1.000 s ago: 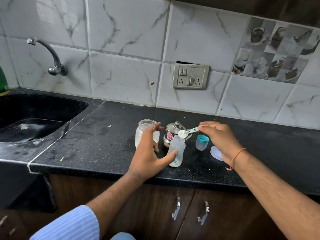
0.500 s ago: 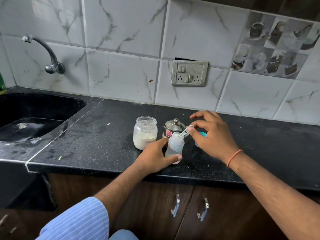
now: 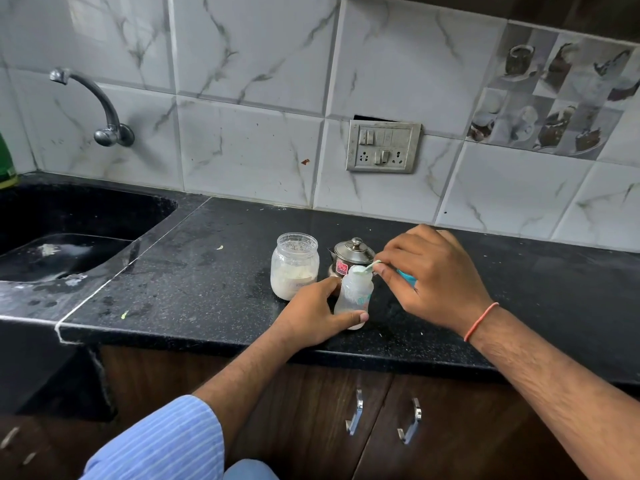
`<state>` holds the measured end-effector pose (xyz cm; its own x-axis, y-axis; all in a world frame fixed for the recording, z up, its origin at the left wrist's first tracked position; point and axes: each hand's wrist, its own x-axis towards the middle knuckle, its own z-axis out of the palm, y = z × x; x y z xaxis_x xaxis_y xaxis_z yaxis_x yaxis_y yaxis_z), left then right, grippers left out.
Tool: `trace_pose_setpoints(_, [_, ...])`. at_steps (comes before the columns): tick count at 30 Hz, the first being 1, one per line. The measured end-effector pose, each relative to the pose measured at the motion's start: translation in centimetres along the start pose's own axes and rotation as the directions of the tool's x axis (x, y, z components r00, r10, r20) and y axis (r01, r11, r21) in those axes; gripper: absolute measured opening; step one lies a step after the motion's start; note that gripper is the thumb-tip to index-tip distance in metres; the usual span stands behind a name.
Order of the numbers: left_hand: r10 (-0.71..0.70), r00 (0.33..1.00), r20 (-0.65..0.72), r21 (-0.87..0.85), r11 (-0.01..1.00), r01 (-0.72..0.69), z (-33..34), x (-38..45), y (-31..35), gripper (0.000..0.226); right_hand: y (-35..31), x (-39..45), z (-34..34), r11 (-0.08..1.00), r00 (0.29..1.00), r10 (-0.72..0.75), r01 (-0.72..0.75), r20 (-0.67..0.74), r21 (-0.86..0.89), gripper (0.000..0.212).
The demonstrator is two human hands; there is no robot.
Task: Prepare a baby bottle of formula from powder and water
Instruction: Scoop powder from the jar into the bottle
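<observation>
— Since a moment ago the scoop [image 3: 367, 267] has tipped down: its bowl now sits right on the mouth of the baby bottle [image 3: 354, 294], where before it was held slanted above it.

— And the hands?

— Same jobs as before. Right hand [image 3: 434, 277] pinches the scoop's pale green handle between thumb and fingertips, other fingers loosely curled; an orange thread circles that wrist. Left hand [image 3: 317, 315] wraps the bottle low down, thumb across the front near its base, fingers curled round the back.

— Where is the bottle?

— Upright on the black desk [image 3: 194, 292], centre of the frame, close to the front edge. I can't tell how much is in it.

— Anything beside it?

— Just left of it and a little further back, an open glass jar [image 3: 294, 265] about half full of white powder. Behind the bottle, a small steel lidded pot [image 3: 353, 252] with a red label. A teal cup [image 3: 407, 277] peeks out from under the right hand, mostly hidden.

— Further off?

— Black sink [image 3: 79, 216] at the left edge, tap [image 3: 100, 109] on the tiles above it, a switch plate [image 3: 382, 147] on the wall upper centre.
</observation>
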<state>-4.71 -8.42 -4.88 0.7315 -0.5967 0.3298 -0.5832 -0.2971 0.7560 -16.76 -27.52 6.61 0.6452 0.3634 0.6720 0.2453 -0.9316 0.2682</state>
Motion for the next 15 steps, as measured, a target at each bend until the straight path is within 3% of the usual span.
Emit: trace_pose_setpoints(15, [0.014,1.0,-0.021,-0.01,1.0,-0.014,0.3,0.45,-0.82,0.053,-0.13,-0.22,0.28,0.998,0.999,0.042,-0.042,-0.003,0.042,0.018])
